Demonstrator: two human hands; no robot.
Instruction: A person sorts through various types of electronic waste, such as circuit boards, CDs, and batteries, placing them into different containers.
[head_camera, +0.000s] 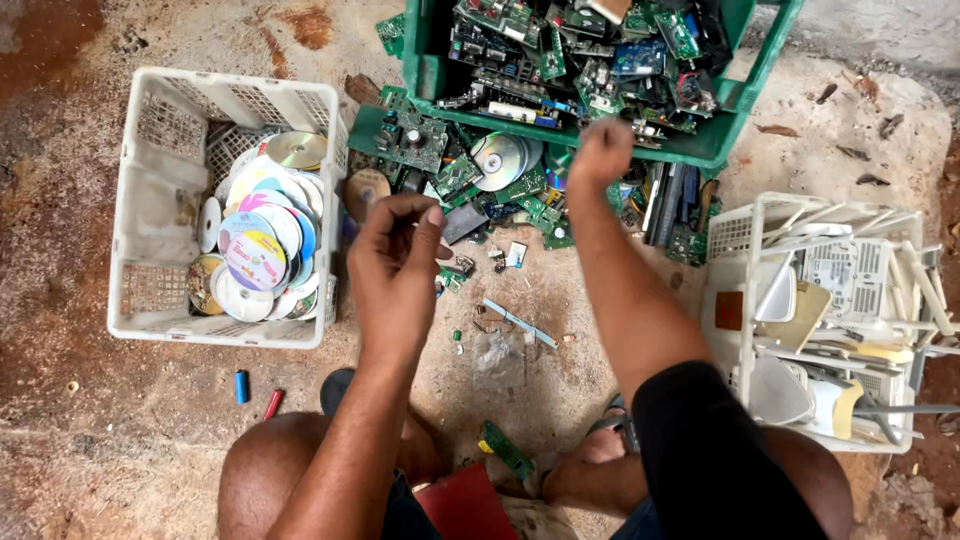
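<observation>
The person squatted on the bare earth floor, two bare knees showing at the bottom of the view. The left hand (393, 262) hovered above the ground in front of the pile, its fingertips (425, 215) drawn narrowly together as if pinching something small; whether anything lay between them could not be told. The right hand (601, 150) reached forward to the near rim of the green plastic crate (745, 95), fingers curled into a loose fist; what it gripped, if anything, was hidden.

One green crate stood at the top, filled with too many green circuit boards (560, 50) to count. More boards spilled onto the ground just before it, and among them lay one shiny silver disc (497, 160) and one brownish disc (366, 188).

Two white plastic lattice baskets flanked the person. The left white basket (150, 200) held a heap of compact discs (258, 255), well over a dozen, white, silver and printed. The right white basket (730, 235) held pale plastic casings and panels (845, 270), several of them stacked at angles.

On the ground near the left knee lay one small blue cylinder (241, 386) and one small red stick (272, 404), close beside each other. One green board strip (506, 450) lay between the knees, with a red flat piece (465, 505) just below it.
</observation>
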